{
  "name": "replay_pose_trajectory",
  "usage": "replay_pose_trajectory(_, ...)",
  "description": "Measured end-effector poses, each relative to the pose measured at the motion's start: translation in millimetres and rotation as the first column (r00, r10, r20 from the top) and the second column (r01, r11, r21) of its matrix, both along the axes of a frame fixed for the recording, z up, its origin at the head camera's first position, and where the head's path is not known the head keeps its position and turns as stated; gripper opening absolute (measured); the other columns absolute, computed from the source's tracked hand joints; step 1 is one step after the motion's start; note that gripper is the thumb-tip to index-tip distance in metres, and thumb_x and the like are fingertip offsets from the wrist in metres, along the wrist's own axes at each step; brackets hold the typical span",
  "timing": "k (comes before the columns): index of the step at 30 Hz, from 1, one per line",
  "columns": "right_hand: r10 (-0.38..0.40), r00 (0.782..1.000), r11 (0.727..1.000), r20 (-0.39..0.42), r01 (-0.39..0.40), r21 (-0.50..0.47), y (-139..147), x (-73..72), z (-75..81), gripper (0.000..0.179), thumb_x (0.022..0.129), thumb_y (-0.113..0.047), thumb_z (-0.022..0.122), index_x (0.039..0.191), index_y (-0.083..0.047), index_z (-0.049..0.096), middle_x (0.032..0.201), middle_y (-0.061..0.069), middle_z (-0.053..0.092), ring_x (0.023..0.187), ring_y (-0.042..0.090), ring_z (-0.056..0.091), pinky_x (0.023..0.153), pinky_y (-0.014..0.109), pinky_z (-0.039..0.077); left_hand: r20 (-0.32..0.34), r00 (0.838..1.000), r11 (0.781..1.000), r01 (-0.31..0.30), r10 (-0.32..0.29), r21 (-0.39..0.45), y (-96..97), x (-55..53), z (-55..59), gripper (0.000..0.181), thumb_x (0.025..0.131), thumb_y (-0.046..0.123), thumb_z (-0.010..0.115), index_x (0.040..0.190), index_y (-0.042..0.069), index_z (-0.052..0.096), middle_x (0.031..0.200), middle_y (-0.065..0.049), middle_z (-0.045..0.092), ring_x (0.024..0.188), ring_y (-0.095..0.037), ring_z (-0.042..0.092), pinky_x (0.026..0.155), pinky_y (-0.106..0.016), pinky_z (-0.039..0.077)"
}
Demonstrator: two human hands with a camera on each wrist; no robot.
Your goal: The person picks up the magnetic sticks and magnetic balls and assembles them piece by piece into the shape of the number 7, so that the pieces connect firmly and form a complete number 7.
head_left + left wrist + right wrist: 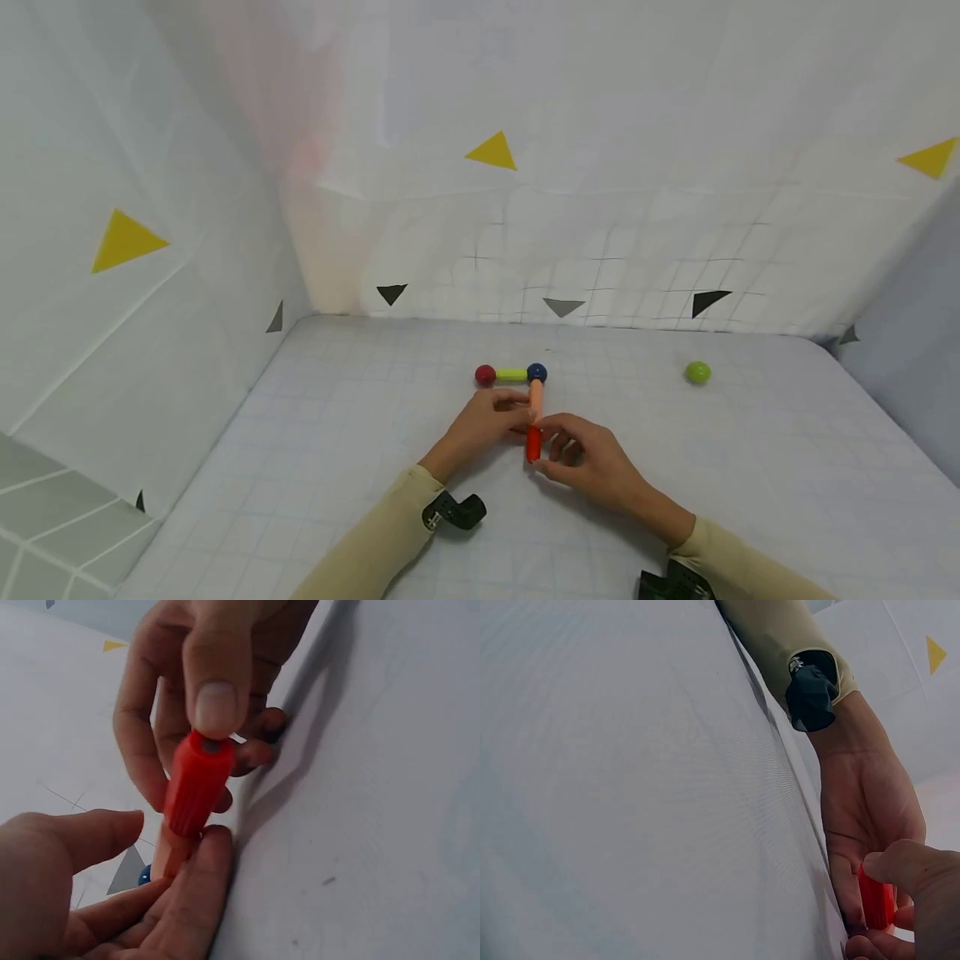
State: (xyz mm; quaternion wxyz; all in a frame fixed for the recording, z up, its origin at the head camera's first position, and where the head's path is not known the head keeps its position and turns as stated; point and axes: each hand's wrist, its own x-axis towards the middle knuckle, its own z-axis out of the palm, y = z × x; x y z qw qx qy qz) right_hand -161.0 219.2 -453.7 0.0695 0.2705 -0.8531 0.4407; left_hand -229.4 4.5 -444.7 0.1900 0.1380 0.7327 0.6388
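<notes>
My right hand [596, 462] pinches a red magnetic building stick [534, 444] between thumb and fingers; a dark round disc shows on its near end in the left wrist view. The stick's far end meets an orange stick [536, 400], in line with it. Beside that joint is my left hand [487, 421], its straight fingers touching the orange stick, its thumb apart from the sticks in the left wrist view. At the orange stick's far end sits a blue ball [537, 372]. A yellow-green stick [512, 375] links the blue ball to a dark red ball [485, 375].
A lone green ball [698, 372] lies on the right of the white table [750, 467]. White sheet walls with yellow and dark triangles stand behind and at the sides. Dark cameras [453, 510] are strapped to both wrists.
</notes>
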Motion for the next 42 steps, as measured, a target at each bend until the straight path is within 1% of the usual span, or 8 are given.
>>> replay_pose_trajectory(3, -0.001, 1.0, 1.0, 0.008, 0.001, 0.0, -0.4, -0.2, -0.6, 0.05, 0.085, -0.005, 0.085, 0.131, -0.011, 0.065, 0.107, -0.004, 0.069, 0.082, 0.017, 0.067, 0.069, 0.032, 0.059, 0.046, 0.998, 0.999, 0.037, -0.037, 0.013, -2.7, 3.1, 3.6, 0.036, 0.101, 0.018, 0.07, 0.132, -0.001, 0.067, 0.106, -0.009, 0.075, 0.091, -0.024, 0.075, 0.082, -0.036, 0.061)
replay_pose_trajectory(6, -0.009, 1.0, 1.0, 0.013, 0.008, 0.01, -1.1, 0.6, 0.7, 0.049, 0.086, -0.006, 0.085, 0.131, -0.01, 0.065, 0.106, -0.002, 0.069, 0.082, 0.017, 0.066, 0.069, 0.032, 0.059, 0.065, 0.997, 0.999, 0.047, -0.047, 0.004, -4.4, 6.2, 4.1, 0.036, 0.102, 0.017, 0.068, 0.133, -0.001, 0.066, 0.106, -0.009, 0.075, 0.093, -0.024, 0.075, 0.083, -0.037, 0.061)
replay_pose_trajectory(11, -0.008, 1.0, 1.0, 0.018, 0.008, 0.015, -1.3, 1.3, 2.4, 0.05, 0.086, -0.005, 0.085, 0.131, -0.009, 0.064, 0.103, 0.002, 0.069, 0.081, 0.018, 0.066, 0.07, 0.031, 0.059, 0.048, 0.999, 0.999, 0.027, -0.025, -0.028, -7.4, 15.2, 1.6, 0.039, 0.098, 0.015, 0.071, 0.134, 0.003, 0.067, 0.111, -0.006, 0.074, 0.097, -0.021, 0.072, 0.089, -0.037, 0.058)
replay_pose_trajectory(18, -0.016, 1.0, 0.999, 0.006, 0.016, 0.029, -1.2, -0.5, 2.2, 0.049, 0.085, -0.006, 0.085, 0.13, -0.011, 0.064, 0.101, 0.0, 0.069, 0.081, 0.016, 0.066, 0.069, 0.031, 0.059, 0.027, 0.999, 0.999, 0.02, -0.02, 0.029, -8.2, 26.2, -1.6, 0.044, 0.095, 0.016, 0.077, 0.135, 0.003, 0.066, 0.116, -0.005, 0.071, 0.103, -0.019, 0.069, 0.088, -0.034, 0.058)
replay_pose_trajectory(22, -0.015, 1.0, 0.999, 0.005, 0.015, 0.031, -1.1, -0.5, 3.0, 0.049, 0.085, -0.007, 0.085, 0.129, -0.012, 0.065, 0.099, 0.0, 0.069, 0.081, 0.016, 0.066, 0.069, 0.031, 0.058, 0.002, 1.0, 1.0, 0.001, -0.001, 0.021, -7.2, 27.9, -2.9, 0.046, 0.092, 0.015, 0.079, 0.134, 0.003, 0.067, 0.117, -0.004, 0.071, 0.104, -0.018, 0.069, 0.089, -0.034, 0.057)
replay_pose_trajectory(32, -0.032, 0.999, 0.998, 0.029, 0.03, 0.047, 0.7, 1.2, 6.4, 0.047, 0.088, -0.013, 0.085, 0.131, -0.011, 0.064, 0.104, 0.0, 0.069, 0.088, 0.018, 0.066, 0.073, 0.033, 0.059, 0.018, 1.0, 0.998, 0.0, -0.001, 0.057, -6.2, 30.6, -5.9, 0.046, 0.092, 0.012, 0.079, 0.135, 0.002, 0.066, 0.119, -0.006, 0.071, 0.105, -0.02, 0.07, 0.089, -0.034, 0.058)
replay_pose_trajectory(38, -0.086, 0.996, 0.995, 0.007, 0.086, 0.04, 7.7, -1.0, 16.9, 0.045, 0.088, -0.014, 0.086, 0.128, -0.008, 0.067, 0.107, 0.005, 0.07, 0.09, 0.018, 0.067, 0.073, 0.035, 0.06, 0.035, 0.999, 0.999, -0.004, 0.002, 0.054, -5.3, 30.4, -7.0, 0.046, 0.094, 0.011, 0.078, 0.137, 0.002, 0.065, 0.119, -0.006, 0.071, 0.103, -0.02, 0.071, 0.089, -0.034, 0.058)
replay_pose_trajectory(42, -0.135, 0.99, 0.989, -0.04, 0.137, 0.05, 16.9, -5.2, 24.6, 0.042, 0.088, -0.013, 0.085, 0.127, -0.008, 0.068, 0.108, 0.007, 0.071, 0.09, 0.018, 0.067, 0.072, 0.034, 0.06, 0.037, 0.999, 0.999, -0.015, 0.014, 0.033, -4.7, 30.4, -7.3, 0.046, 0.093, 0.011, 0.078, 0.136, 0.003, 0.065, 0.118, -0.005, 0.071, 0.101, -0.019, 0.071, 0.088, -0.034, 0.058)
